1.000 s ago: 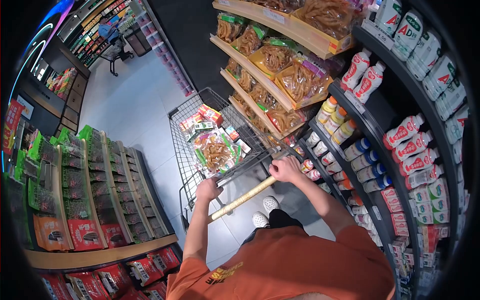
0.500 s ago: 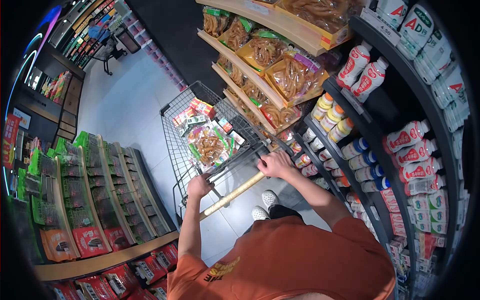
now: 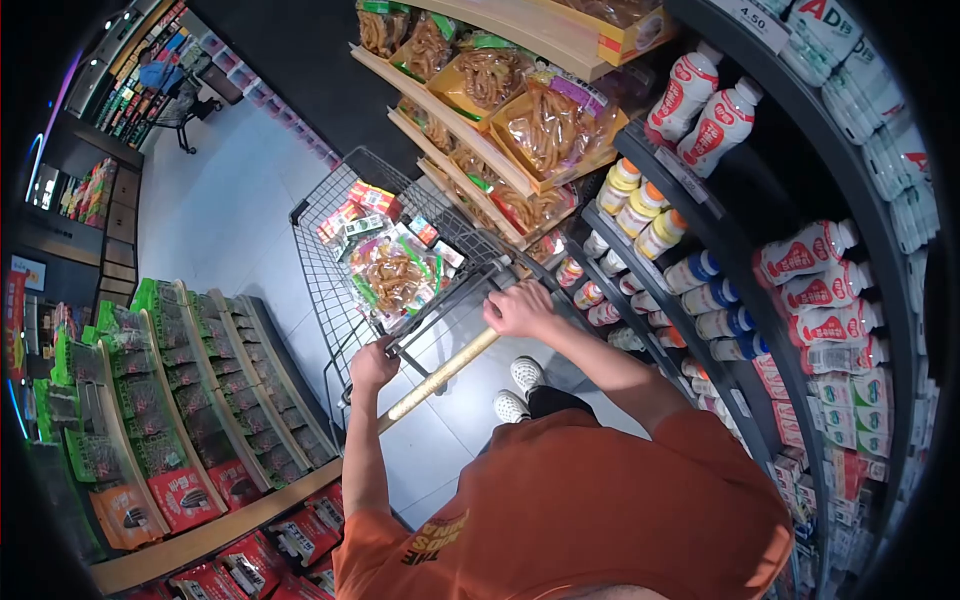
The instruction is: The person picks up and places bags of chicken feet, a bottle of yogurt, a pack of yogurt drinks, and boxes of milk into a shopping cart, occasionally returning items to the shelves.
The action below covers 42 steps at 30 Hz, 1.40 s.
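A wire shopping cart (image 3: 318,235) stands in front of me, with a pale handle bar (image 3: 440,376) across its near side. My left hand (image 3: 374,363) is closed round the cart's frame near the left end of the bar. My right hand (image 3: 520,308) grips the cart at the right end of the bar. Inside the basket lies a clear bag of brown food (image 3: 392,275) with green edges. Red and white packages (image 3: 372,198) and a small green-and-white box (image 3: 365,225) lie beyond it.
Shelves of bottles (image 3: 720,125) curve along the right. Trays of bagged brown food (image 3: 545,130) stand ahead right. A rack of green packets (image 3: 150,370) lines the left. A person in blue (image 3: 160,72) is beside another cart (image 3: 178,115) far off.
The cart, both hands and the shelves have shifted slightly left in view. The bottles on the right appear nearer. Both hands keep their hold on the cart.
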Motion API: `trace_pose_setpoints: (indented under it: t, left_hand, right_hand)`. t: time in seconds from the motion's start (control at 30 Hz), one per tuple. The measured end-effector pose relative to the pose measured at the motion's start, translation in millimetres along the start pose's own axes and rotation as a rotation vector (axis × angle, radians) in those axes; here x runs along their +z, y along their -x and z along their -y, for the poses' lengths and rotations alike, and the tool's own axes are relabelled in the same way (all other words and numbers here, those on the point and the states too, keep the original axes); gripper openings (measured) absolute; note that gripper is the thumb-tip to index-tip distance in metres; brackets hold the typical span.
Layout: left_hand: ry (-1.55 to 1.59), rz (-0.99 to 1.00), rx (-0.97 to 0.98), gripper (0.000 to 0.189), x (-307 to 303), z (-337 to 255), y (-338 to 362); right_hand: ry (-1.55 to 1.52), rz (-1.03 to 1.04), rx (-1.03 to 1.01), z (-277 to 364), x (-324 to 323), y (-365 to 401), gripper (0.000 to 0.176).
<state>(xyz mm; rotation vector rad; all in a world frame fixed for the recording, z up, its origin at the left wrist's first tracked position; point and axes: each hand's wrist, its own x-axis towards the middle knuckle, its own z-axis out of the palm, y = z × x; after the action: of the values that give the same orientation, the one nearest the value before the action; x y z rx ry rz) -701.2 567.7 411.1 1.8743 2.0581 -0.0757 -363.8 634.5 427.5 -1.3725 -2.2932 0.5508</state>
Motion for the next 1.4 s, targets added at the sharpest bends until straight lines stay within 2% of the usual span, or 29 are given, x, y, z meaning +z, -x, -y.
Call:
trace_pose_setpoints:
  t: [0.6, 0.63, 0.77, 0.87, 1.0, 1.17, 1.4]
  left_hand:
    - [0.033, 0.014, -0.031, 0.043, -12.0, -6.1, 0.2]
    - [0.035, 0.087, -0.078, 0.046, -19.5, -13.0, 1.4]
    - [0.039, 0.109, -0.102, 0.047, -18.0, -9.8, -0.8]
    - [0.019, -0.009, -0.048, 0.043, -15.1, -11.8, 0.0]
    - [0.007, 0.037, -0.104, 0.043, -17.6, -15.6, 0.5]
    - [-0.006, 0.038, -0.098, 0.043, -10.8, -6.7, -5.6]
    - [-0.015, 0.041, -0.106, 0.043, -12.3, -7.3, -11.1]
  right_hand:
    - [-0.010, -0.071, -0.060, 2.1, 1.4, -3.5, 0.030]
    - [-0.018, -0.083, -0.071, 1.6, 1.8, -3.7, 0.030]
    - [-0.025, -0.076, -0.072, 2.0, 1.1, -4.8, 0.029]
    - [-0.035, -0.080, -0.068, -0.1, 0.3, -5.5, 0.029]
    - [-0.041, -0.078, -0.079, -1.2, 1.1, -6.2, 0.029]
    - [-0.014, -0.129, -0.109, -2.5, 6.0, -9.6, 0.029]
    - [0.016, -0.093, -0.092, -2.0, -2.4, -15.8, 0.029]
